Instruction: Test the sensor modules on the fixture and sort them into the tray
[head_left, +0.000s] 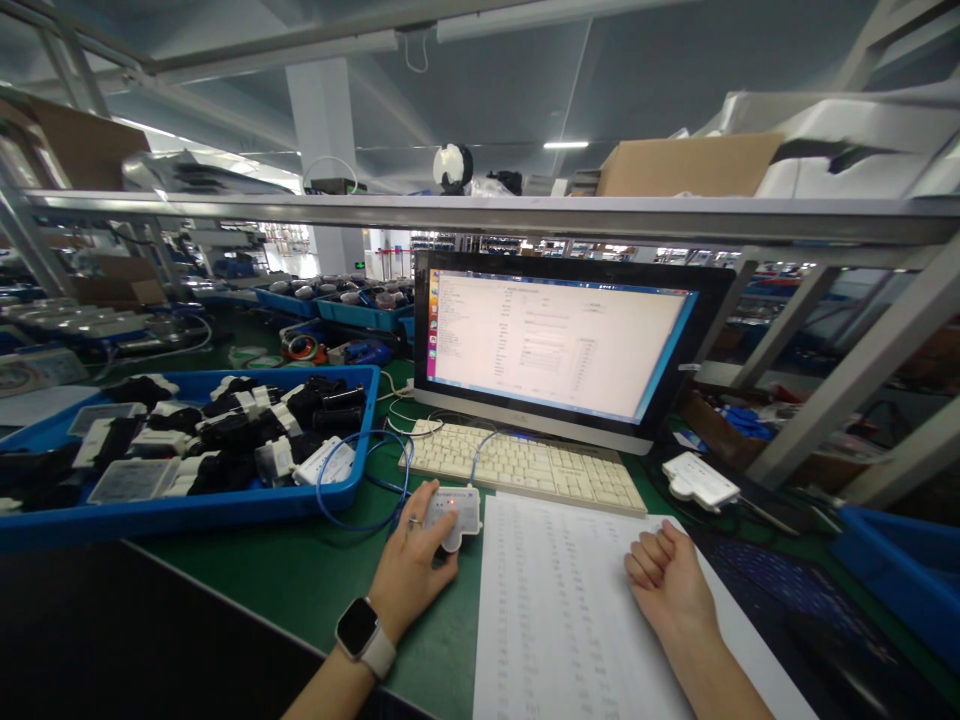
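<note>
Your left hand (412, 565) is reaching over a white module (466, 508), which is sitting above the green tabletop (262, 595), just left of the printed sheet (547, 610) and before the keyboard (517, 457). You are laying 1 fingertip on its face near a glowing red light (451, 502); your other fingers are spreading along its left edge, though whether they are pinching it, I cannot tell. Your right hand (671, 585) is resting on the sheet, its fingers curling together into a fist. A 2nd module (701, 480) is lying beyond it, right of the keyboard.
</note>
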